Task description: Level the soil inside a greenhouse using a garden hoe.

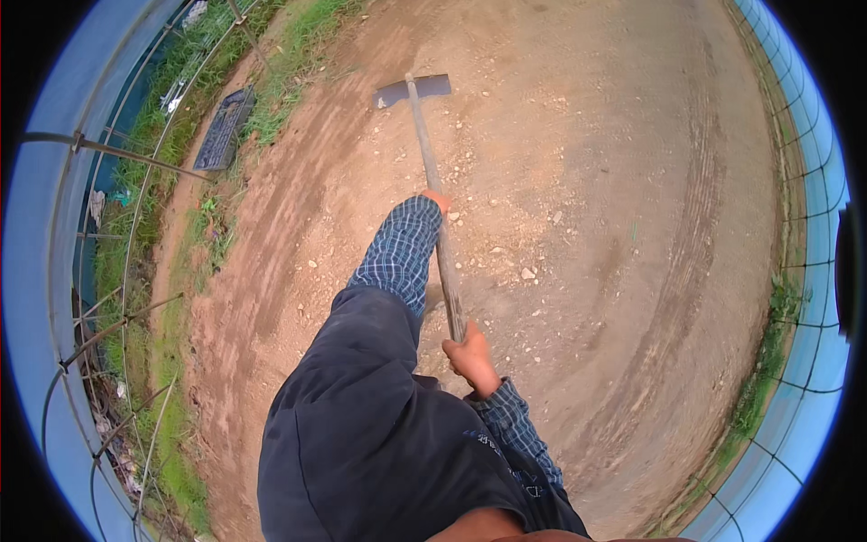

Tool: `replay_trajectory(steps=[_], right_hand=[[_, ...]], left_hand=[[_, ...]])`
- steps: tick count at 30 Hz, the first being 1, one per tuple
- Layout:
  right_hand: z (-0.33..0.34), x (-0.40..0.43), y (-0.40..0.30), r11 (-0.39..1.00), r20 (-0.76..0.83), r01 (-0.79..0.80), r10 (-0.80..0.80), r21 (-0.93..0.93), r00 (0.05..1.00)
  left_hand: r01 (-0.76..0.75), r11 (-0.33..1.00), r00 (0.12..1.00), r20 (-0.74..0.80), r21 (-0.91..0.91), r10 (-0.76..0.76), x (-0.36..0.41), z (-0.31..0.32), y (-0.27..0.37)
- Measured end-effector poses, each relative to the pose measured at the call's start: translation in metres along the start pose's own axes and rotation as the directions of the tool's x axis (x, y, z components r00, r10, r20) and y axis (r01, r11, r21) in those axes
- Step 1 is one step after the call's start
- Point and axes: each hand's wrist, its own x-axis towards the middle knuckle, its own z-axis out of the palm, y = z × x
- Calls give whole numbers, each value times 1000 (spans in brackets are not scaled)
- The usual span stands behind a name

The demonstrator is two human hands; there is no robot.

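Observation:
Both of my hands grip the worn wooden handle (447,271) of a long scraper. My left hand (439,200) is closed partway along the shaft, mostly hidden by the plaid sleeve (399,251). Nearer my body, my right hand (472,356) wraps around the handle's rear end. Ahead of me, at the far end of the shaft, is the wide, flat blade (432,85). It lies at or close to the ground; contact cannot be told. Small pale stones (527,274) are scattered over the brown dirt around the handle.
A black plastic crate (227,129) lies tilted by the grass strip at left. Metal frame bars (122,150) and blue sheeting (51,223) bound that side. Blue netted sheeting (823,271) curves along the right edge. Wheel ruts (691,223) mark the dirt track.

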Motion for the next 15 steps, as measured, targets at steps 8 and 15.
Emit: replay_trajectory(steps=[8,15], right_hand=[[-28,-88,83,982,89,-28,46,-188,995],[-37,-185,148,990,85,-90,99,-105,991]], left_hand=[[74,971,980,-165,-228,-113,-77,80,-88],[184,964,959,-179,-191,-219,-139,154,-162]])
